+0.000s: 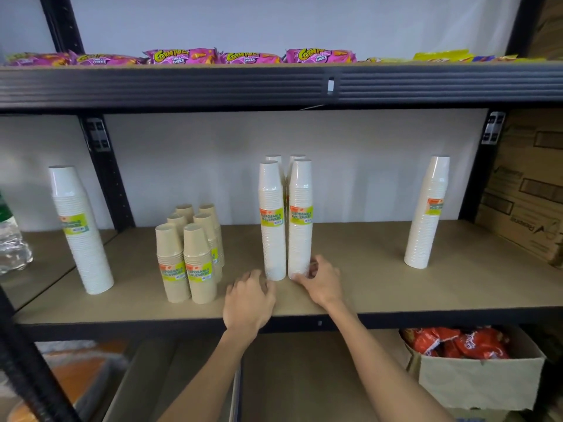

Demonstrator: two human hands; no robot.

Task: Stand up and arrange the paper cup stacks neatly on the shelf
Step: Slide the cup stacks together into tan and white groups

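Note:
Tall white paper cup stacks stand upright in a tight group at the middle of the brown shelf (365, 278): a front left stack (272, 220), a front right stack (300, 217), two more behind them. My right hand (320, 280) pinches the base of the front right stack. My left hand (248, 300) hovers just left of the front left stack's base with fingers curled, holding nothing. A lone white stack (80, 229) stands at the left, another (426, 214) at the right. Several short beige stacks (190, 254) stand in a cluster left of centre.
The upper shelf (274, 85) carries pink snack bags (182, 56) and yellow packs. Cardboard boxes (530, 184) fill the right side. A water bottle pack (12, 239) sits far left. Below, an open box holds red snack bags (457, 342). Black uprights frame the bay.

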